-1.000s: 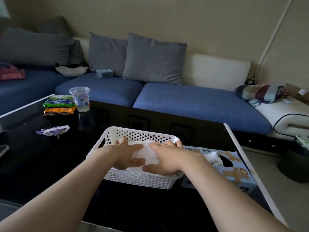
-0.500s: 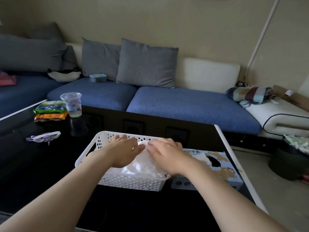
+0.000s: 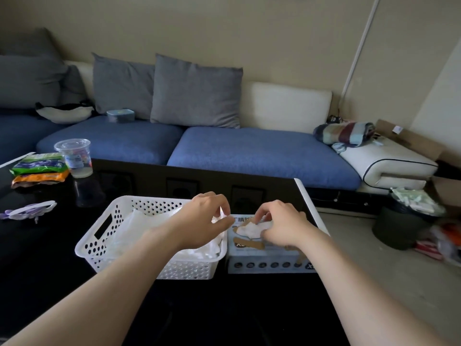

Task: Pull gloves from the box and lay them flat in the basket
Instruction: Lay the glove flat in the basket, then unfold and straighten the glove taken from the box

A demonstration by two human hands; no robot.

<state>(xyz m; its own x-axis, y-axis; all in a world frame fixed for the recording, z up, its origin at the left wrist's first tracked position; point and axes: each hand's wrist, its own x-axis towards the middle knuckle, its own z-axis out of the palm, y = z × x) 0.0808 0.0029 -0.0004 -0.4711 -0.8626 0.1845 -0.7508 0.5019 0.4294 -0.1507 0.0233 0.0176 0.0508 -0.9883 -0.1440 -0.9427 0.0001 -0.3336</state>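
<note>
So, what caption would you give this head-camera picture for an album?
Right hand pinches a white glove at the glove box; left hand hovers over the white basket.

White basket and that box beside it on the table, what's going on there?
A person is emptying the glove box into the white basket. The right hand pinches a white glove sticking out of the box's top opening, not yet pulled free. The left hand is over the basket's right end, fingers curled by the gloves lying inside; whether it grips one is unclear. Basket and box sit side by side on the black table.
</note>
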